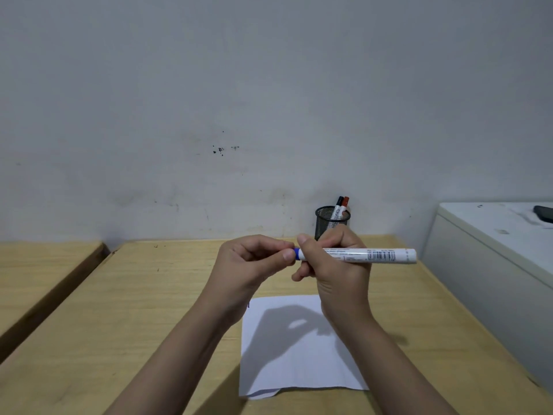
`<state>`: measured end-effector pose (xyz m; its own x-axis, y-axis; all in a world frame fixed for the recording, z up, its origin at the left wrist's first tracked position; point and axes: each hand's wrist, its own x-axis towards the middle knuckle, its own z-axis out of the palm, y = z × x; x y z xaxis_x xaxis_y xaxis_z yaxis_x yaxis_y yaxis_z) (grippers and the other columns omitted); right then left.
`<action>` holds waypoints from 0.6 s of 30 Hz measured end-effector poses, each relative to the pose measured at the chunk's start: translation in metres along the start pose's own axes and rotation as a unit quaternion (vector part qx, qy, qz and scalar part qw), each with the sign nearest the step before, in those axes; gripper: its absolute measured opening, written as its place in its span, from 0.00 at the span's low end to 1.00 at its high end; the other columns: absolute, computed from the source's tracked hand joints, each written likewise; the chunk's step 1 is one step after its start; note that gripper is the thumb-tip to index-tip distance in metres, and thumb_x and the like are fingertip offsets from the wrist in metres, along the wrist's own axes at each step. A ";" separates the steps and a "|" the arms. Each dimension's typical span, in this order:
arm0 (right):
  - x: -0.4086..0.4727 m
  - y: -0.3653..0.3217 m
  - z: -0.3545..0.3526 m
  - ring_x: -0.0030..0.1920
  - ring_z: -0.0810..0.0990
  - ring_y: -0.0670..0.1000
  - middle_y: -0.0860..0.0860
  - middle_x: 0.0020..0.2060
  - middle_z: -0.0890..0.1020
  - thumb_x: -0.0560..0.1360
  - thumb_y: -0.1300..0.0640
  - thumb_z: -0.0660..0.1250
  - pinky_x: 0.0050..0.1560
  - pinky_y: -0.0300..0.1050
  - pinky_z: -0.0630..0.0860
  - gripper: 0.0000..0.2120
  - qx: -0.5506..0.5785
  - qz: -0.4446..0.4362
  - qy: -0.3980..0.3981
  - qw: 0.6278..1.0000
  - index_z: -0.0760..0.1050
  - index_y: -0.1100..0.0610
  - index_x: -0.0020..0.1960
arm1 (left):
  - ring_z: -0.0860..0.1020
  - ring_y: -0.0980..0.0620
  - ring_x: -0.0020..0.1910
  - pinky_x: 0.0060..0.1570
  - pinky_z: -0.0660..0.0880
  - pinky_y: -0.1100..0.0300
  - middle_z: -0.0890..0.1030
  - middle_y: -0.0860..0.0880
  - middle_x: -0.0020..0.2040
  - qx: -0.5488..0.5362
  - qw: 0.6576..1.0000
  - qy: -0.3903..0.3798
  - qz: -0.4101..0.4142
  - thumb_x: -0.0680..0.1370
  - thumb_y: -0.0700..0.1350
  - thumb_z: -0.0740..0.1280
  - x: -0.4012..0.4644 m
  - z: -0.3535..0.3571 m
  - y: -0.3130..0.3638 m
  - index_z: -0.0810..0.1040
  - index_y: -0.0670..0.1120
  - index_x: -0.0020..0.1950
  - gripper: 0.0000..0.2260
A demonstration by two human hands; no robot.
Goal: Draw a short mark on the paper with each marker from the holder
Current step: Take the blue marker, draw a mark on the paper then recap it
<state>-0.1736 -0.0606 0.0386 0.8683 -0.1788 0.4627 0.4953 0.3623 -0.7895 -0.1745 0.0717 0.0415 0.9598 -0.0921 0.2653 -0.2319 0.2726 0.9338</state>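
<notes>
Blue-capped marker (368, 255) gripped in right hand (335, 265), left hand (254, 262) pinching its cap above paper (293, 354); black and red markers (341, 206) left in far mesh holder (327, 223).

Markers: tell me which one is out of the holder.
The blue marker, held level above the paper by the right hand, with the left hand at its cap. The black marker and red marker stand in the holder.
</notes>
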 end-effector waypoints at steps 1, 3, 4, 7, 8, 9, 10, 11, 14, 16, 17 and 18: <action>0.000 -0.001 0.000 0.17 0.74 0.49 0.52 0.19 0.73 0.69 0.72 0.69 0.23 0.43 0.74 0.20 -0.001 -0.008 -0.002 1.000 0.66 0.54 0.27 | 0.82 0.48 0.40 0.47 0.80 0.59 0.85 0.44 0.37 0.002 1.000 -0.001 0.005 0.63 0.38 0.75 -0.001 0.000 0.001 0.84 0.42 0.37 0.05; 0.002 0.000 0.000 0.17 0.73 0.49 0.51 0.19 0.73 0.70 0.71 0.69 0.23 0.43 0.75 0.19 -0.006 0.003 -0.009 1.000 0.66 0.56 0.29 | 0.82 0.48 0.40 0.46 0.79 0.59 0.85 0.43 0.38 0.015 1.000 0.001 0.007 0.61 0.40 0.77 -0.002 0.000 0.002 0.84 0.41 0.37 0.08; 0.003 0.000 0.001 0.18 0.73 0.49 0.50 0.19 0.73 0.69 0.69 0.71 0.23 0.43 0.75 0.17 -0.007 0.029 -0.016 0.999 0.66 0.57 0.29 | 0.82 0.48 0.40 0.46 0.79 0.59 0.85 0.43 0.38 0.022 1.000 0.007 0.007 0.60 0.41 0.77 -0.002 -0.001 0.002 0.84 0.41 0.37 0.09; 0.007 0.006 0.001 0.21 0.73 0.48 0.52 0.23 0.75 0.62 0.49 0.74 0.26 0.44 0.76 0.16 0.023 0.188 -0.022 0.982 0.70 0.58 0.34 | 0.82 0.50 0.40 0.47 0.78 0.60 0.85 0.45 0.37 0.038 0.998 0.054 0.013 0.63 0.40 0.74 0.002 -0.002 -0.001 0.84 0.42 0.37 0.05; 0.007 0.008 0.000 0.22 0.73 0.48 0.52 0.25 0.74 0.60 0.45 0.73 0.26 0.43 0.76 0.19 0.034 0.242 -0.021 0.970 0.72 0.59 0.36 | 0.81 0.52 0.40 0.45 0.78 0.62 0.86 0.47 0.37 0.052 0.996 0.073 0.020 0.64 0.38 0.74 0.004 -0.002 -0.002 0.84 0.42 0.37 0.03; 0.007 0.008 -0.002 0.23 0.72 0.48 0.52 0.26 0.72 0.62 0.43 0.72 0.25 0.42 0.76 0.21 0.035 0.282 -0.024 0.958 0.73 0.60 0.38 | 0.81 0.54 0.38 0.42 0.77 0.65 0.86 0.49 0.36 0.070 0.993 0.089 0.029 0.66 0.36 0.74 0.005 -0.002 -0.002 0.84 0.42 0.37 0.03; 0.006 0.008 -0.004 0.23 0.72 0.48 0.52 0.26 0.71 0.65 0.43 0.71 0.25 0.42 0.76 0.20 0.024 0.304 -0.030 0.952 0.73 0.60 0.39 | 0.80 0.57 0.36 0.37 0.75 0.68 0.85 0.50 0.34 0.089 0.990 0.104 0.038 0.67 0.36 0.74 0.007 -0.002 -0.003 0.84 0.43 0.37 0.03; 0.006 0.010 -0.006 0.23 0.72 0.47 0.52 0.27 0.71 0.68 0.46 0.71 0.25 0.42 0.76 0.18 -0.003 0.302 -0.034 0.953 0.73 0.61 0.39 | 0.79 0.59 0.33 0.33 0.73 0.70 0.85 0.52 0.32 0.107 0.986 0.116 0.047 0.67 0.36 0.74 0.009 -0.003 -0.004 0.83 0.43 0.37 0.03; 0.008 0.014 -0.017 0.23 0.73 0.46 0.52 0.28 0.75 0.67 0.57 0.75 0.27 0.42 0.76 0.11 -0.158 0.136 -0.013 0.978 0.74 0.60 0.37 | 0.80 0.58 0.32 0.30 0.73 0.70 0.85 0.51 0.32 0.153 0.976 0.140 0.061 0.67 0.37 0.75 0.014 -0.006 -0.008 0.84 0.42 0.38 0.02; 0.017 0.016 -0.025 0.30 0.74 0.43 0.49 0.32 0.78 0.64 0.59 0.78 0.34 0.38 0.76 0.11 -0.271 -0.007 -0.029 0.962 0.76 0.56 0.40 | 0.81 0.56 0.33 0.33 0.75 0.69 0.85 0.49 0.33 0.168 0.973 0.146 0.068 0.66 0.37 0.75 0.022 -0.005 -0.010 0.84 0.42 0.38 0.03; 0.023 0.018 -0.030 0.35 0.76 0.43 0.46 0.36 0.79 0.64 0.59 0.78 0.38 0.34 0.74 0.12 -0.320 -0.057 -0.056 0.944 0.77 0.54 0.42 | 0.81 0.55 0.34 0.34 0.75 0.69 0.85 0.48 0.33 0.173 0.971 0.146 0.071 0.66 0.37 0.75 0.026 -0.004 -0.011 0.84 0.42 0.37 0.03; 0.029 0.021 -0.034 0.40 0.77 0.42 0.44 0.39 0.80 0.64 0.59 0.77 0.42 0.30 0.73 0.13 -0.361 -0.100 -0.086 0.923 0.78 0.53 0.45 | 0.81 0.55 0.34 0.34 0.75 0.69 0.85 0.47 0.34 0.179 0.971 0.143 0.073 0.66 0.36 0.75 0.030 -0.001 -0.012 0.84 0.42 0.37 0.03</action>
<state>-0.1375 -0.0894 0.0215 0.7710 -0.0064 0.6368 0.5877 -0.3778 -0.7154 -0.1428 0.0667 0.0374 0.9052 0.2066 0.3714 -0.3601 -0.0914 0.9284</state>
